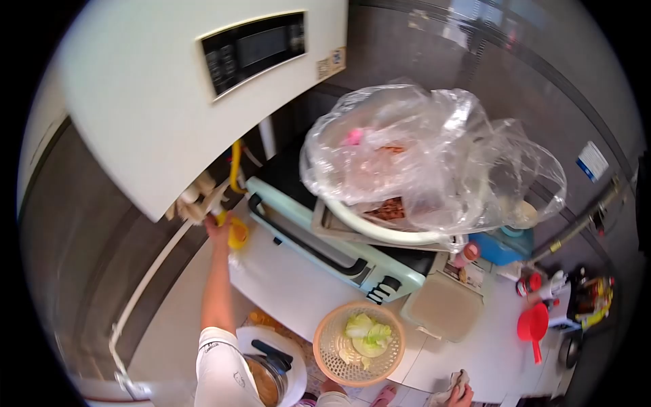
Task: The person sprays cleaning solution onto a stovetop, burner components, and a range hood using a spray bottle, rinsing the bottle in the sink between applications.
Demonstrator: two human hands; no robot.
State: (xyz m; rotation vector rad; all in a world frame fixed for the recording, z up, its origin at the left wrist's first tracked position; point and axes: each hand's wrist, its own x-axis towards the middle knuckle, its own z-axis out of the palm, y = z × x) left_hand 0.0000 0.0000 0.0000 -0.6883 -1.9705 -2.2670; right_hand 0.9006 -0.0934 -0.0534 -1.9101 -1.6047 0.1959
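My left hand reaches far out to the left side, under the white wall unit. Its fingers are closed at a yellow plastic object, whose kind I cannot make out; part of it is hidden by the hand. My right hand is at the bottom edge of the view, partly cut off, with its fingers around a crumpled greyish cloth near the counter's front edge. Between the two hands, a peach-coloured plastic colander holds pale green cabbage leaves.
A mint-green toaster oven carries a white basin covered with clear plastic bags. The white heater unit overhangs the left side. Nearby are a lidded container, a red ladle and a pot at lower left.
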